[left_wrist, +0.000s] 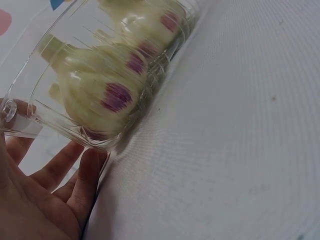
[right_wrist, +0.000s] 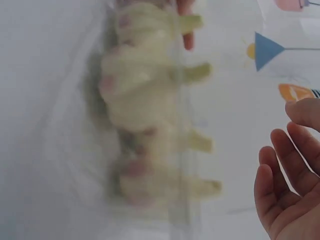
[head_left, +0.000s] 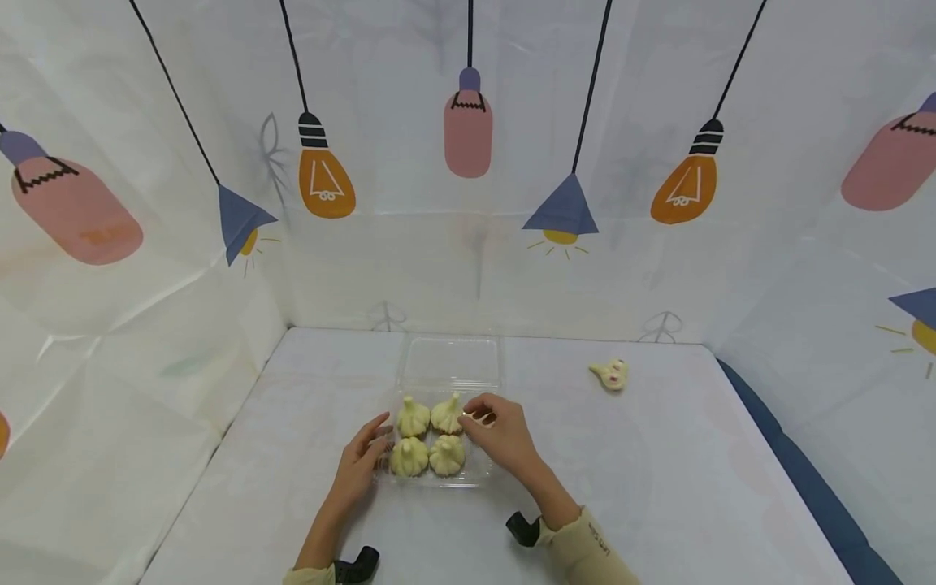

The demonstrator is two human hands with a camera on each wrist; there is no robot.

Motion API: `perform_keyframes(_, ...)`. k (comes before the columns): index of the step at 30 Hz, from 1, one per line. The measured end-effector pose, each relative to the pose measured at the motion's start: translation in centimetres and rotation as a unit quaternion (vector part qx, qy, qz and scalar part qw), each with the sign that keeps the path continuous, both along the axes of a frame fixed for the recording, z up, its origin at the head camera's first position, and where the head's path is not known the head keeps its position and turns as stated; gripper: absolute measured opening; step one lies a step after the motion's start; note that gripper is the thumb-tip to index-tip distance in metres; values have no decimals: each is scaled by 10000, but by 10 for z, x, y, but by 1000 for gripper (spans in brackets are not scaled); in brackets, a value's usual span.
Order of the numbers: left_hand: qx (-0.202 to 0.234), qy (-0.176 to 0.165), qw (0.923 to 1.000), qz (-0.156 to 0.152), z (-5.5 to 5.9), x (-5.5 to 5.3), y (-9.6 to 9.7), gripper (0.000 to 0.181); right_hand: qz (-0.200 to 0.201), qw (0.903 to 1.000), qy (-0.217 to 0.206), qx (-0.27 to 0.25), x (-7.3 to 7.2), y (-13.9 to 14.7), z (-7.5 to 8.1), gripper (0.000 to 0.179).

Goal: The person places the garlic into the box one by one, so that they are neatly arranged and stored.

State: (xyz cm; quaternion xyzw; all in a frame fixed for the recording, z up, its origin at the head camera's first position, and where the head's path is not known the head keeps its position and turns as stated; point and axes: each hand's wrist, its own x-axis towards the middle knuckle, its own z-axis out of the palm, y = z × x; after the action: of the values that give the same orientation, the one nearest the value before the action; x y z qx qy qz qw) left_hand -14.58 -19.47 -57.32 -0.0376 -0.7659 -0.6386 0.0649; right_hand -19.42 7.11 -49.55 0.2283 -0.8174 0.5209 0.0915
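Note:
A clear plastic box [head_left: 478, 467] lies on the table with its lid [head_left: 453, 361] folded back. Several pale garlic bulbs [head_left: 448, 455] sit in it in two rows, necks up. Purple patches mark the garlic bulb [left_wrist: 95, 90] closest to the left wrist camera. My left hand [head_left: 358, 463] is at the box's left side, its extended fingers touching the plastic wall. Over the box's right part is my right hand [head_left: 500, 431], near the upper right bulb. In the right wrist view, that hand [right_wrist: 295, 180] has loosely bent fingers, holds nothing and is apart from the bulbs.
Another garlic bulb [head_left: 611, 374] lies alone toward the back right of the white table [head_left: 658, 487]. White sheeting [head_left: 402, 260] printed with lamps rises behind and beside the table. Dark blue material [head_left: 797, 471] runs along the right edge.

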Motion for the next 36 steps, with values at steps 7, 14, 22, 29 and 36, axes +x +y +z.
perform_keyframes(7, 29, -112, 9999, 52, 2, 0, 0, 42, -562, 9982, 78, -206, -28, 29, 25, 6)
perform_keyframes(14, 81, -154, 9998, 55, 7, 2, 2, 41, -869, 9950, 487, 46, -61, 59, 39, 6)
perform_keyframes(22, 155, -60, 9999, -23, -2, 3, 1, 42, -959, 9927, 552, 486, -90, 89, 51, 5)
perform_keyframes(29, 72, 10, 9999, 109, -1, 2, 1, 40, -1058, 9895, 254, 950, -120, 114, 61, 10)
perform_keyframes(36, 64, -24, 10000, 44, 0, -1, 1, 41, -1195, 9860, -200, 1146, -139, 138, 59, 16)
